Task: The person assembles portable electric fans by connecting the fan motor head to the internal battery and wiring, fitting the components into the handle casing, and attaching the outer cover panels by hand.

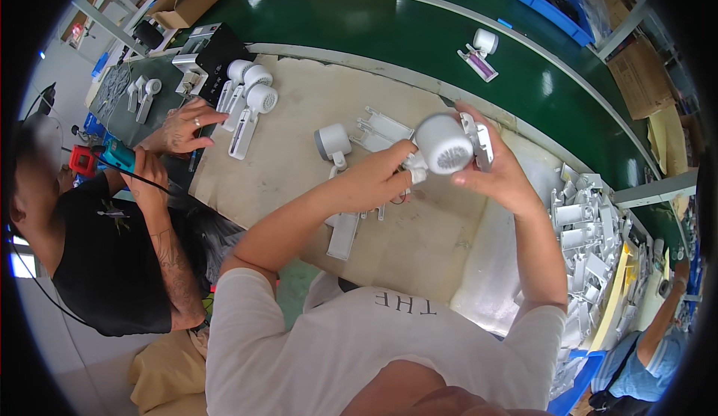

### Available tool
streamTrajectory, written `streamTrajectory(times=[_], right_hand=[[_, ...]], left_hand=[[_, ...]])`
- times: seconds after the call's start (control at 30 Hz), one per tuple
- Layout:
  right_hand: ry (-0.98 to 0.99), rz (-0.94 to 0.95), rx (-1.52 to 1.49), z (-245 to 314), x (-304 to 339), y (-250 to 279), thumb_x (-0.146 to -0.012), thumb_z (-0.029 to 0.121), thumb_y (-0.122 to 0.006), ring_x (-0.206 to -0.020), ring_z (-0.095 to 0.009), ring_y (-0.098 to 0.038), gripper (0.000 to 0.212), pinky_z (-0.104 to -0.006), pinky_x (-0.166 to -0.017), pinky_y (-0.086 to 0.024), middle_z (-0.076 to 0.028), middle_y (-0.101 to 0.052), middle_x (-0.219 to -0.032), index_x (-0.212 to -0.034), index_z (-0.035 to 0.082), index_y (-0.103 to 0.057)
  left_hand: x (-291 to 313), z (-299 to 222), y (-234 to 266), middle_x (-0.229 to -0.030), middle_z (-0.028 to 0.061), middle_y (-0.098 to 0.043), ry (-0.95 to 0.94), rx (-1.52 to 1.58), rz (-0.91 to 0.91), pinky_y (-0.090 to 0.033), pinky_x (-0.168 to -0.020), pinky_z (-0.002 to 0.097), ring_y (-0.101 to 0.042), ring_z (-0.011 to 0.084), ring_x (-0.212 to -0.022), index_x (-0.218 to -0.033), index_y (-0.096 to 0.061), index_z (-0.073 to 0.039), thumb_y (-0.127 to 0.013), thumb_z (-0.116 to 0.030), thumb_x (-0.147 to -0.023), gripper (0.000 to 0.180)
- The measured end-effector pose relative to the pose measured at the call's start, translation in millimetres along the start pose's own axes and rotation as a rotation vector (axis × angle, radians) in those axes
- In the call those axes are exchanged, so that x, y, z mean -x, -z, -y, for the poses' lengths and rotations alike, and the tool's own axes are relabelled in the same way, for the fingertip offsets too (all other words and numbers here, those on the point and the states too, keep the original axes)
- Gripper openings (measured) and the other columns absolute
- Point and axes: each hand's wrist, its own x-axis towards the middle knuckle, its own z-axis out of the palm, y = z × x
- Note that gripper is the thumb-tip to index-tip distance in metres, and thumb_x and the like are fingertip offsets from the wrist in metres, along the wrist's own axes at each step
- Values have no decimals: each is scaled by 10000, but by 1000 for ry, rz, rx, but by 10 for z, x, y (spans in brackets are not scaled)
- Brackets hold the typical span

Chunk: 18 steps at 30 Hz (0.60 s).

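Above the table I hold a white hair-dryer-like unit (446,144) with a round head and a slotted grille. My left hand (383,178) is closed on its narrow neck. My right hand (502,175) grips the other side of the head, with a white plastic shell piece (479,141) between fingers and thumb. Behind my left hand lies a similar unit with a grey-rimmed head (332,142). Beyond it sits an open white housing shell (383,129). A long white handle part (342,236) lies near my left forearm, which partly hides the parts around it.
At left, a co-worker's hand (187,126) reaches towards several white units (259,96); the other holds a teal power screwdriver (120,154). A white unit with a purple strip (479,63) lies on the green conveyor (374,23). White shells (587,229) are heaped at right.
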Motion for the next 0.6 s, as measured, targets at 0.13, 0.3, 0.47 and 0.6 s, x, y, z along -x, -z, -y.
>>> streamTrajectory(times=[0.13, 0.3, 0.47, 0.6], right_hand=[[-211, 70, 262, 141, 95, 58, -658, 118, -746, -1052, -196, -508, 670, -311, -875, -415, -91, -521, -1156, -1246, 59, -429], [843, 33, 1312, 148, 466, 72, -588, 77, -671, -775, -180, -519, 464, -293, -647, -415, 10, -583, -1072, -1018, 167, -523], [1288, 64, 1405, 96, 425, 310, -653, 48, -572, -711, -164, -461, 377, -276, -596, -344, 61, -556, -1137, -975, 216, -472], [1356, 116, 1471, 103, 413, 362, -646, 1, -539, -719, -156, -470, 425, -273, -594, -334, 87, -541, -1154, -996, 228, -458]], left_hand=[[58, 5, -32, -804, 178, -553, -150, -536, 46, -433, -601, 359, -558, 258, -657, -1079, -422, -5, -501, -139, -796, 323], [-6, -171, 188, -742, 114, -563, 218, -22, 263, -440, -496, 290, -548, 166, -564, -1023, -453, 10, -432, -117, -784, 271], [-70, -136, 137, -746, 89, -569, 309, 144, 535, -448, -484, 264, -541, 143, -545, -1014, -478, 5, -412, -161, -802, 278], [-72, -103, 118, -754, 84, -574, 343, 162, 552, -460, -491, 258, -552, 143, -562, -1005, -493, -14, -466, -167, -784, 270]])
